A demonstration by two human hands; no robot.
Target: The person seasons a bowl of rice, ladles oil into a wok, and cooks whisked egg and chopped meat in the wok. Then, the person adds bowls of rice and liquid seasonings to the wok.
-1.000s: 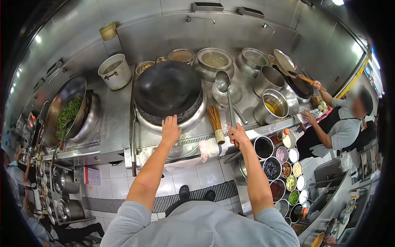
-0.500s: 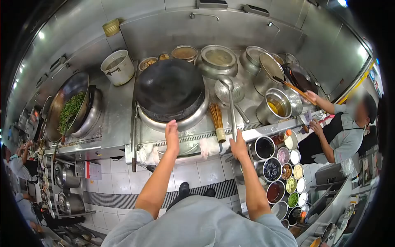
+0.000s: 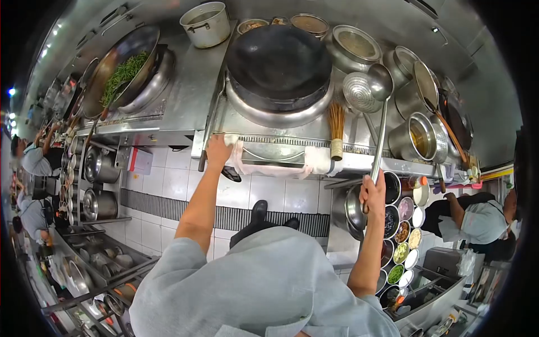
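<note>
My right hand (image 3: 373,191) is wrapped round the handle of a long metal ladle (image 3: 383,121), whose bowl lies over the right side of a perforated skimmer (image 3: 358,95). My left hand (image 3: 219,149) is at the counter's front edge, fingers closed on the left end of a white cloth (image 3: 252,168) draped along the rail. Just left of it is the dark handle of a long tool (image 3: 203,160). Ahead of me a black wok (image 3: 279,64) sits on a round metal burner ring (image 3: 269,115); I see no food in it. A bamboo brush (image 3: 336,132) stands right of the ring.
Another wok (image 3: 106,73) with green vegetables stands at left. A pot (image 3: 205,25) and a broth pot (image 3: 356,44) are at the back. Right are a metal pot of oil (image 3: 418,137) and several seasoning tubs (image 3: 401,253). A co-worker (image 3: 483,219) is at far right.
The view has shifted. My left hand has moved from before the wok left to the cloth. The ladle's bowl has moved right over the skimmer. The co-worker's hand has left the wooden handle.
</note>
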